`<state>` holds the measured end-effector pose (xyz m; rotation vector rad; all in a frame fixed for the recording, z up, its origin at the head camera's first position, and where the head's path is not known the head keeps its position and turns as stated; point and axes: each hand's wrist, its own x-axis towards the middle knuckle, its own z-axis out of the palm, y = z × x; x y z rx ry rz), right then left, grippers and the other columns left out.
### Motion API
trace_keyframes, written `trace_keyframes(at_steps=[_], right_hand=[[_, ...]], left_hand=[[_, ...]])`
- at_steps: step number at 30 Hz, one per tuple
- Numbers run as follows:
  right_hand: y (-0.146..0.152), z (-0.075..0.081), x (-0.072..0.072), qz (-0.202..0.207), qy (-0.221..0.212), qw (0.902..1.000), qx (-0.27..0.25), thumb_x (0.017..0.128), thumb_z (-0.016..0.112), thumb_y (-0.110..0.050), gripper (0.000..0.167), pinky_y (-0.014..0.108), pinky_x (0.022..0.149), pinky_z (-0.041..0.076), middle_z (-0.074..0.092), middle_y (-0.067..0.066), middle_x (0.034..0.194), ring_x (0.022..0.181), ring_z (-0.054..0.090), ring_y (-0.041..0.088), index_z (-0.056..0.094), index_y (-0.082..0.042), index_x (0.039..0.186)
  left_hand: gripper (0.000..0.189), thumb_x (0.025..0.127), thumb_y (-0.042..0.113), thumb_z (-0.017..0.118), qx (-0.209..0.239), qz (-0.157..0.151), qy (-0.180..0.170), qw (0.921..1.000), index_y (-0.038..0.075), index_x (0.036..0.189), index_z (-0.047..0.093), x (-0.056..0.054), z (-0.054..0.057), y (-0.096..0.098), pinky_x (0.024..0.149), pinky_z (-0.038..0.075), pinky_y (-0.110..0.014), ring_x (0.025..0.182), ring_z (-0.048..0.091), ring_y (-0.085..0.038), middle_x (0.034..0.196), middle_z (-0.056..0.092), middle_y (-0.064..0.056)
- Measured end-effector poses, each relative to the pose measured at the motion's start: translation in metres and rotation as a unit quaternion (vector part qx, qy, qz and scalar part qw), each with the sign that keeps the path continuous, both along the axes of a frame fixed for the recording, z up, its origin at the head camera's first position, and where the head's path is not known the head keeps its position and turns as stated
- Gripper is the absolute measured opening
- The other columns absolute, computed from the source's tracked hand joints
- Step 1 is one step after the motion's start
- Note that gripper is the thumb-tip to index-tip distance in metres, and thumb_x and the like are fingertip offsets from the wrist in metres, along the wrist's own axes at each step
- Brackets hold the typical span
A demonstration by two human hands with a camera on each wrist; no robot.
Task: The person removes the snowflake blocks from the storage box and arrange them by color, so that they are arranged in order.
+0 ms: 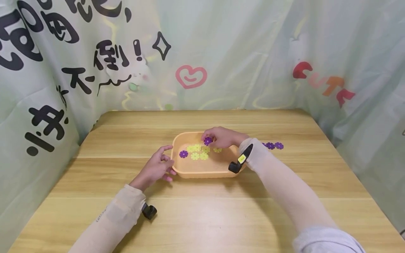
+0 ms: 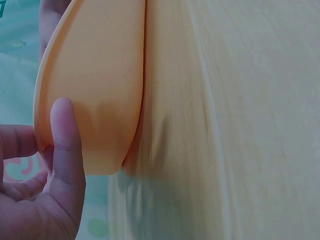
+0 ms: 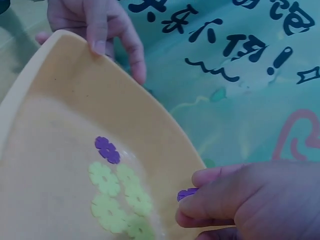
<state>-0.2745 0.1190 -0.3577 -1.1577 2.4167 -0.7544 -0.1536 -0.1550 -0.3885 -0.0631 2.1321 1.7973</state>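
A shallow orange plastic tray (image 1: 205, 175) stands on the table. My left hand (image 1: 157, 165) holds its left end, with fingers at the rim; in the left wrist view one finger lies along the outer wall. Over the tray's far side, my right hand (image 1: 223, 137) pinches a purple flower-shaped plastic piece (image 1: 207, 141) between thumb and fingers. Inside lie several yellow flower-shaped pieces (image 1: 195, 156) and, to their left, a purple piece (image 1: 183, 154). From the right wrist, that spot (image 3: 107, 150) shows two overlapping purple pieces, while the pinched piece (image 3: 187, 194) is mostly hidden by fingers.
Beyond my right forearm, a short row of purple flower pieces (image 1: 274, 145) lies on the wooden table (image 1: 202, 207), partly covered by the sleeve. A printed curtain (image 1: 234, 70) hangs behind the table and along both sides.
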Motion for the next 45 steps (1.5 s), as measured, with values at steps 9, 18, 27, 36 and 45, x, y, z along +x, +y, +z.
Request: trace_keyframes(at_steps=[9,18,27,36,45], right_hand=[[0.025,0.007,0.005,-0.064,-0.019,0.9976,-0.02,0.088,0.064,-0.001,0.036,0.034,0.076,0.053,0.066,0.009,0.099,0.09,0.061,0.022,0.059,0.001,0.123],[0.054,0.008,0.008,-0.115,-0.06,0.9877,-0.087,0.09,0.061,0.002,0.036,0.04,0.064,0.057,0.063,0.022,0.095,0.077,0.063,0.033,0.053,0.003,0.125],[0.095,0.012,0.012,-0.179,-0.063,0.9724,-0.136,0.09,0.062,0.003,0.041,0.043,0.069,0.059,0.063,0.024,0.101,0.08,0.064,0.029,0.051,0.001,0.129],[0.136,0.004,0.024,-0.232,-0.062,0.9613,-0.135,0.091,0.062,0.0,0.044,0.043,0.078,0.058,0.061,0.029,0.111,0.094,0.064,0.039,0.047,0.003,0.132],[0.184,-0.017,0.032,-0.294,-0.077,0.9406,-0.151,0.093,0.062,-0.003,0.047,0.035,0.065,0.058,0.06,0.032,0.11,0.083,0.066,0.028,0.042,0.007,0.135]], left_hand=[[0.058,0.098,0.002,0.049,-0.008,0.005,-0.003,1.0,0.02,0.149,0.029,0.001,0.0,-0.001,0.06,0.06,-0.041,0.078,0.063,-0.03,0.108,0.043,-0.019],[0.058,0.098,0.002,0.049,-0.002,0.001,0.003,1.0,0.018,0.15,0.028,0.003,0.001,-0.006,0.06,0.06,-0.04,0.077,0.063,-0.028,0.108,0.043,-0.019],[0.058,0.098,0.001,0.049,-0.001,0.001,-0.002,1.0,0.02,0.149,0.028,0.003,0.002,-0.003,0.061,0.06,-0.039,0.077,0.063,-0.028,0.109,0.043,-0.019],[0.057,0.099,0.001,0.048,0.001,0.0,0.001,1.0,0.019,0.149,0.029,0.003,0.002,-0.002,0.06,0.06,-0.039,0.078,0.063,-0.028,0.107,0.042,-0.017],[0.058,0.098,0.001,0.049,0.002,0.0,0.003,1.0,0.02,0.149,0.029,0.001,-0.002,-0.001,0.06,0.06,-0.041,0.077,0.063,-0.028,0.107,0.043,-0.018]])
